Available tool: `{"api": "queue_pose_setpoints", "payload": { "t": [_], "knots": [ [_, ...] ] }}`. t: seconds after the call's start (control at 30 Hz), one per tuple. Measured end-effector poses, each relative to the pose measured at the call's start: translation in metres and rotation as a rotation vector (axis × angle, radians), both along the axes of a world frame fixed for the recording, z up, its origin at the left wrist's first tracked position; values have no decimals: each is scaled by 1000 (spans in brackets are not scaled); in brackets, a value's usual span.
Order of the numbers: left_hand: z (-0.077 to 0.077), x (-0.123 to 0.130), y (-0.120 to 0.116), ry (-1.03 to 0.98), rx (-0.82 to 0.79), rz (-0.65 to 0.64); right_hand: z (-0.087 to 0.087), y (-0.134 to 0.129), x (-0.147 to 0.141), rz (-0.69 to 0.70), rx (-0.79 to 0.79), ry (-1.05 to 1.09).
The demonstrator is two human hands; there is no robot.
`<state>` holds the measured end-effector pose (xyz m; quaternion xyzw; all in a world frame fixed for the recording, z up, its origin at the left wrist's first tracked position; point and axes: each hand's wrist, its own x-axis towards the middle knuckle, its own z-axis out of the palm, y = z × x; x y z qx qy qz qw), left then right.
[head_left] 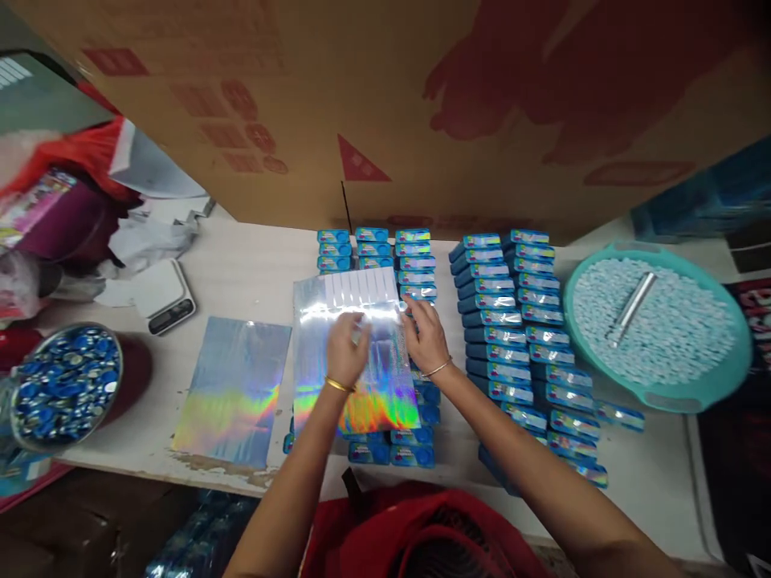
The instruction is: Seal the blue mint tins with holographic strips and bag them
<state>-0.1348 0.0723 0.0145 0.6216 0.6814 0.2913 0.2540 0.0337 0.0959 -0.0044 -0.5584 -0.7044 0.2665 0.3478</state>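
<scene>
A shiny holographic sticker sheet [373, 369], with a row of white strips along its top, lies over rows of small blue boxes [415, 273]. My left hand [347, 352] is above the middle of this sheet, its fingers curled but smeared by motion; whether anything is between them is unclear. At the sheet's right edge, my right hand [426, 335] has thumb and index finger closed on the margin. Another holographic sheet [234, 385] lies flat on the table to the left. More blue boxes [494, 321] stand in long columns right of my hands, many with shiny labels.
A turquoise basin [662, 393] of pale pellets holds a metal tube [632, 309] at right. Left are a small digital scale [165, 297] and a bucket of blue-and-silver pieces [66, 385]. A large cardboard box [289, 104] walls the table's [246, 265] back.
</scene>
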Motion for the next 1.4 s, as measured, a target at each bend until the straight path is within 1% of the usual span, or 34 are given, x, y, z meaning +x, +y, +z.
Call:
{"api": "queue_pose_setpoints", "payload": {
  "t": [0.03, 0.07, 0.1, 0.13, 0.17, 0.23, 0.3, 0.37, 0.43, 0.47, 0.53, 0.63, 0.73, 0.8, 0.87, 1.0, 1.13, 1.23, 1.3, 1.33, 1.4],
  "knots": [
    [0, -28, 20, 78, 34, 60, -1, 11, -10, 19, 19, -18],
    [0, -55, 40, 152, 21, 122, -1, 22, -21, 41, 31, -41],
    [-3, -80, 58, 206, -19, 152, -1, 33, -33, 63, 34, -69],
    [-7, -103, 74, 233, -70, 153, -2, 42, -46, 86, 31, -100],
    [-12, -121, 87, 228, -133, 126, -2, 51, -59, 111, 22, -133],
    [-23, -145, 101, 162, -229, 32, -3, 65, -85, 164, 2, -200],
    [-30, -155, 102, 65, -238, -58, -3, 75, -106, 219, -5, -258],
    [-26, -158, 95, -8, -182, -120, -2, 81, -120, 266, -10, -290],
    [-14, -157, 84, -33, -134, -170, 3, 84, -126, 323, -44, -301],
    [-5, -156, 79, -10, -117, -194, 8, 84, -126, 359, -67, -305],
    [15, -152, 70, 122, -61, -229, 20, 83, -124, 425, -95, -323],
    [40, -139, 59, 380, 94, -288, 44, 76, -117, 462, -75, -360],
    [58, -118, 49, 502, 242, -357, 71, 70, -107, 456, -76, -383],
    [66, -103, 43, 515, 341, -362, 88, 66, -98, 449, -88, -384],
    [73, -86, 37, 499, 446, -332, 107, 64, -85, 439, -101, -380],
    [92, -46, 28, 444, 583, -278, 142, 60, -48, 386, -131, -388],
    [112, 4, 17, 295, 652, -259, 173, 52, 4, 304, -158, -433],
    [127, 49, 0, 79, 667, -288, 189, 44, 49, 239, -195, -511],
    [136, 79, -16, -101, 621, -300, 194, 41, 81, 205, -192, -557],
    [140, 92, -25, -197, 577, -283, 195, 41, 99, 189, -184, -580],
    [145, 114, -42, -394, 459, -171, 191, 45, 137, 152, -166, -636]
  ]
}}
